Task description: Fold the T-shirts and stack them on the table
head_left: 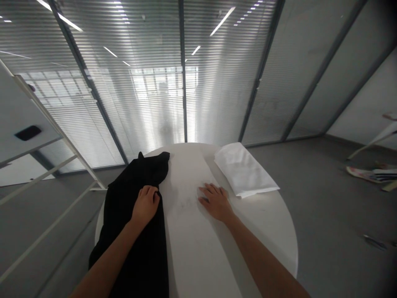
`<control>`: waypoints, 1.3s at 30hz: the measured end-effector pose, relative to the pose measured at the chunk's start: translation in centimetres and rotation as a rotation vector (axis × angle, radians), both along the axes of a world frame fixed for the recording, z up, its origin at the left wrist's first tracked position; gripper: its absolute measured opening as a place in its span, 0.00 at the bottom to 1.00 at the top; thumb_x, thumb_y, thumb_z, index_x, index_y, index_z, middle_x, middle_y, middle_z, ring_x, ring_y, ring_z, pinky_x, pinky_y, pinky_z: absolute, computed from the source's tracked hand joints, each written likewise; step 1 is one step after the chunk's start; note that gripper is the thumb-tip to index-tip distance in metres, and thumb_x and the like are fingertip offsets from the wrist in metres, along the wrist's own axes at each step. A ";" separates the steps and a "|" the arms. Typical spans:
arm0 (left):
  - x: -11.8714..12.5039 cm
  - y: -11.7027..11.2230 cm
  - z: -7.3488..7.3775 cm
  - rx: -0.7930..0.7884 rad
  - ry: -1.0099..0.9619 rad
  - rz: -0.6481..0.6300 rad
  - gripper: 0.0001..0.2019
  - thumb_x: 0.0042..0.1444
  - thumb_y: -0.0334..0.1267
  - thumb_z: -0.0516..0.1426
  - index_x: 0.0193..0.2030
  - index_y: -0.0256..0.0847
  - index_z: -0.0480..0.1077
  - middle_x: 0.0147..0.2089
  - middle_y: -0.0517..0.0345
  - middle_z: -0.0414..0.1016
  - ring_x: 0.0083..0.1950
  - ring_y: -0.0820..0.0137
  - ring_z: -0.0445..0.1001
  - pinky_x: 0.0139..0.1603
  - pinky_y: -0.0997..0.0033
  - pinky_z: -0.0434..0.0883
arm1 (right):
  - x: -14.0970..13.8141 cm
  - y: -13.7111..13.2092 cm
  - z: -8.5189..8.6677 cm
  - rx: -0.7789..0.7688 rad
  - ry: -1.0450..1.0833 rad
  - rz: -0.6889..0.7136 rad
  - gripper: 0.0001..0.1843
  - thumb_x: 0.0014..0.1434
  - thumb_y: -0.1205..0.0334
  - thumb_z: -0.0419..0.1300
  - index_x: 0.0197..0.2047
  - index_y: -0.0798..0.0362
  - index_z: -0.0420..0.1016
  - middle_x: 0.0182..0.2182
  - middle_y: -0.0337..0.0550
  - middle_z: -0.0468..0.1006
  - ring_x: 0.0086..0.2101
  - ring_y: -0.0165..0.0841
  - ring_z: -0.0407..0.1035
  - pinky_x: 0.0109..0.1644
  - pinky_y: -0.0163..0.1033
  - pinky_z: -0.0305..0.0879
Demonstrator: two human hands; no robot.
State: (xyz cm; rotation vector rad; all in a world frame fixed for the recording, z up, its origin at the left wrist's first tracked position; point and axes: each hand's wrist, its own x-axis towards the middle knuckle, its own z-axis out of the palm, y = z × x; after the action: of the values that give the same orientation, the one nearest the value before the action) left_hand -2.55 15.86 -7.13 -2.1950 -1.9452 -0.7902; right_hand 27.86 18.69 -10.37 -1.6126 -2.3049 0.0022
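A black garment [136, 252], its kind not clear, lies lengthwise over the left part of a round white table [279, 231]. My left hand [146, 205] rests at the garment's right edge, fingers curled in and closed on the cloth. Flat on the middle of the tabletop lies my right hand [216, 202], palm down with its fingers apart and nothing in it. Just beyond it, to the right, is a folded white cloth [245, 169]. A paler band runs down the table's middle; I cannot tell whether it is cloth or reflected light.
Behind the table stands a glass partition [214, 82] with blinds. A white metal frame [89, 169] with a board is close on the left. Some flat items [369, 174] and a small dark object [374, 242] lie on the grey floor [322, 198] at right.
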 end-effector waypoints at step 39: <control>2.1 -4.8 3.7 -0.475 -0.099 0.060 0.29 0.59 0.51 0.50 0.61 0.34 0.67 0.56 0.38 0.74 0.58 0.52 0.72 0.57 0.55 0.65 | 0.6 -0.8 1.4 -0.020 0.154 0.062 0.21 0.64 0.64 0.49 0.57 0.46 0.70 0.56 0.43 0.73 0.57 0.36 0.63 0.63 0.47 0.50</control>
State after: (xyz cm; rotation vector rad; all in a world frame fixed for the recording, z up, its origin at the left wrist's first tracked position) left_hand -0.48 11.05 -3.41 -2.3582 -2.4428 -0.4693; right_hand 28.43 17.85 -8.97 -1.4941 -2.2420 0.1594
